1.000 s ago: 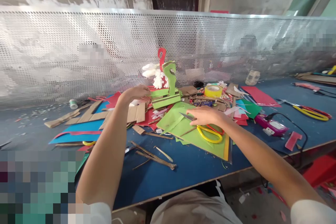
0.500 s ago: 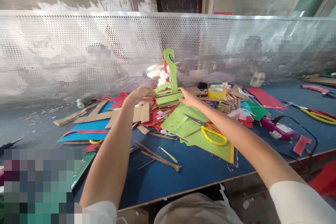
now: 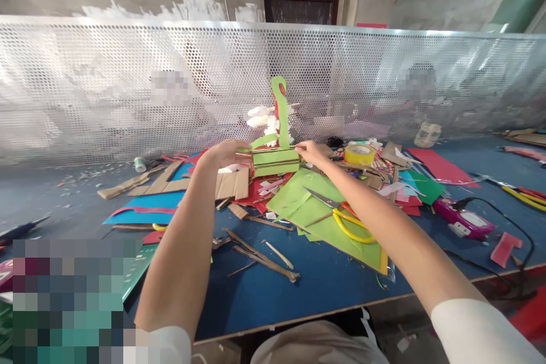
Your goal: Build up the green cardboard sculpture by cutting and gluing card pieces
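A green paper-covered cardboard model (image 3: pixel 276 162) with a box-like base and a tall, curled upright piece stands at the middle of the worktable. My left hand (image 3: pixel 228 152) grips its left end, where a green strip sticks out. Fingers of my right hand (image 3: pixel 310 152) pinch the right end of the base. Directly behind it are white fluffy shapes (image 3: pixel 259 120) and a bit of red, partly covered by the green upright. Scissors (image 3: pixel 353 226) with yellow and orange handles lie on a light green sheet (image 3: pixel 290 196), partly under my right forearm.
A yellow tape roll (image 3: pixel 359 153), cardboard strips (image 3: pixel 232 183), red sheets (image 3: pixel 441 166) and brown twigs (image 3: pixel 267 261) litter the blue table (image 3: pixel 243 307). A purple corded device (image 3: pixel 464 220) lies right. Behind runs a perforated metal screen (image 3: pixel 205 85). Someone at lower left is blurred out.
My right hand has let go of the scissors, leaving them on the green sheet, and has taken hold of the model's right end. The model has turned to face me more squarely.
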### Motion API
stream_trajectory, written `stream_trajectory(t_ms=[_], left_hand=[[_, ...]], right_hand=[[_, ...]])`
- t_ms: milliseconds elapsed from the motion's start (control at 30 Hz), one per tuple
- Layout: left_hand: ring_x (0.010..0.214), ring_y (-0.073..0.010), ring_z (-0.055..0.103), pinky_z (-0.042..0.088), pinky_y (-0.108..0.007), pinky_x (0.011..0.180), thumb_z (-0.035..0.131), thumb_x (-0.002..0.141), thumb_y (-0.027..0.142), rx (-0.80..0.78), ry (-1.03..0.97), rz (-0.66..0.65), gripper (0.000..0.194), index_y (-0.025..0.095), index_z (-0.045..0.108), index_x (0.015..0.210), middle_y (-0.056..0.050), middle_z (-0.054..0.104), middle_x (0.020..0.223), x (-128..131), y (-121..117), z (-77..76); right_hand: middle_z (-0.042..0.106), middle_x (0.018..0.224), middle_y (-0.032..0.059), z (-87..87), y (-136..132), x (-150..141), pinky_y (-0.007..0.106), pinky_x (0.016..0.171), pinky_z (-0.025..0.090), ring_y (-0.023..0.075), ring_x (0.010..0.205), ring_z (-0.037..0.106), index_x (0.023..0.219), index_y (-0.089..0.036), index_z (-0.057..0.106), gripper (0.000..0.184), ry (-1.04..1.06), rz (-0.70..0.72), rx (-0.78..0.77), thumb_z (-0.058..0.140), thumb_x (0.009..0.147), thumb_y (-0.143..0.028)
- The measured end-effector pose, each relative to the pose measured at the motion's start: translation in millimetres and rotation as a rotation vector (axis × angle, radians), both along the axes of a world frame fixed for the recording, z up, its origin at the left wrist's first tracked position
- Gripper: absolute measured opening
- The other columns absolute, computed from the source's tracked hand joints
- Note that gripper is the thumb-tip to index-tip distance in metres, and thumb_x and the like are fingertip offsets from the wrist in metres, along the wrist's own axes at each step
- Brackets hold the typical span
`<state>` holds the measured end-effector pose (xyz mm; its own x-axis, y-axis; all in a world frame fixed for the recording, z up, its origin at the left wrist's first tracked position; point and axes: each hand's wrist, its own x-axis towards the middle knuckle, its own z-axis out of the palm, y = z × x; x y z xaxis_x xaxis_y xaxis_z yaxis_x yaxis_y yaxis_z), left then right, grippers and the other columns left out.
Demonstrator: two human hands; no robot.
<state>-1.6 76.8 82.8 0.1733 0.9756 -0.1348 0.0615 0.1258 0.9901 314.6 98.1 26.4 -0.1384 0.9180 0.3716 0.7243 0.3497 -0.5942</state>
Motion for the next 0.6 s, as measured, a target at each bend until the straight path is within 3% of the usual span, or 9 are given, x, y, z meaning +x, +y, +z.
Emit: stream_trajectory(t_ms=[200,333,467,600], left_hand=[[0.095,-0.0269,0.077,0.061,-0.037,0.089,0.079,0.071,0.015,-0.03,0.07,0.034,0.014,0.018,0.073,0.084,-0.012,0.079,0.095,-7.7,-1.5,-2.7],[0.089,-0.0251,0.078,0.061,-0.033,0.081,0.079,0.072,0.019,-0.048,0.104,0.061,0.015,0.018,0.074,0.086,-0.011,0.08,0.097,-13.0,-3.9,-5.1],[0.089,-0.0276,0.079,0.063,-0.035,0.079,0.083,0.068,0.021,-0.035,0.125,0.013,0.021,0.019,0.071,0.085,-0.012,0.08,0.099,-13.7,-6.8,-4.3],[0.085,-0.0255,0.078,0.064,-0.035,0.081,0.088,0.064,0.022,-0.011,0.133,0.007,0.029,0.019,0.07,0.086,-0.011,0.08,0.095,-13.0,-5.1,-7.9]], right_hand=[[0.081,0.089,0.0034,6.2,-5.9,-10.2,0.022,0.072,0.048,0.018,0.079,0.072,0.098,-0.015,0.082,0.029,0.002,0.017,-0.034,0.059,0.101,-0.033],[0.077,0.081,0.0036,11.6,-9.7,-18.7,0.023,0.069,0.044,0.0182,0.075,0.068,0.086,-0.013,0.079,0.033,-0.062,-0.018,-0.02,0.055,0.101,-0.031],[0.082,0.106,0.0077,19.9,-17.7,-20.8,0.024,0.08,0.049,0.0218,0.096,0.074,0.106,-0.015,0.08,0.025,-0.058,-0.024,-0.015,0.06,0.099,-0.028],[0.08,0.124,0.0113,30.2,-45.0,-7.6,0.028,0.092,0.053,0.0234,0.11,0.075,0.13,-0.016,0.074,0.035,-0.111,-0.021,0.016,0.064,0.099,-0.027]])
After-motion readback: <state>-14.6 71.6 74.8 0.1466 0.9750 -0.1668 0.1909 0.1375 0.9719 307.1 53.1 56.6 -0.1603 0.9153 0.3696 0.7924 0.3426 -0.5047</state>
